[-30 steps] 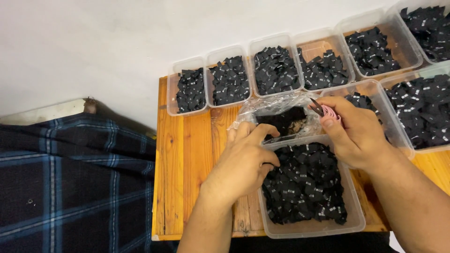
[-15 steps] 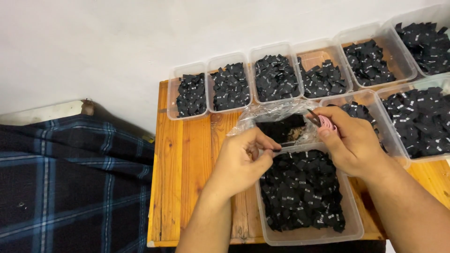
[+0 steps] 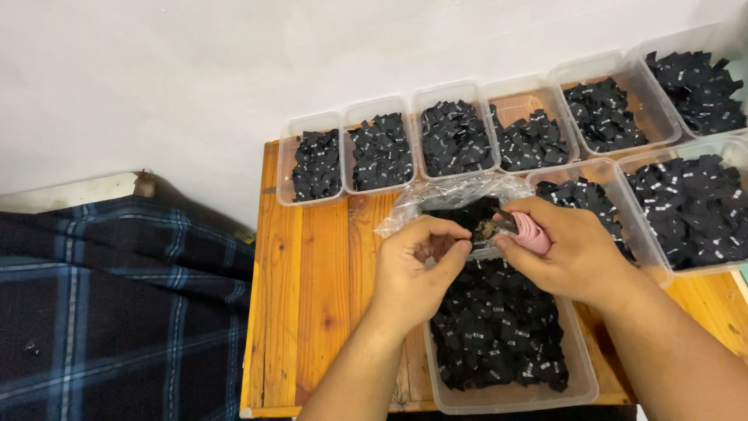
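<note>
A pale, plain wall [image 3: 234,62] fills the upper part of the view, evenly lit and without windows. Against it stands a wooden counter [image 3: 312,296] of orange-brown planks with visible knots and grain. To its left lies a dark blue plaid cloth [image 3: 109,312], and above that cloth a pale ledge [image 3: 70,191] runs along the wall's foot.

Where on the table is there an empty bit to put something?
Bare wooden table lies left of the left hand, below the back row of tubs. The right side is crowded: tubs of black labels sit edge to edge.
</note>
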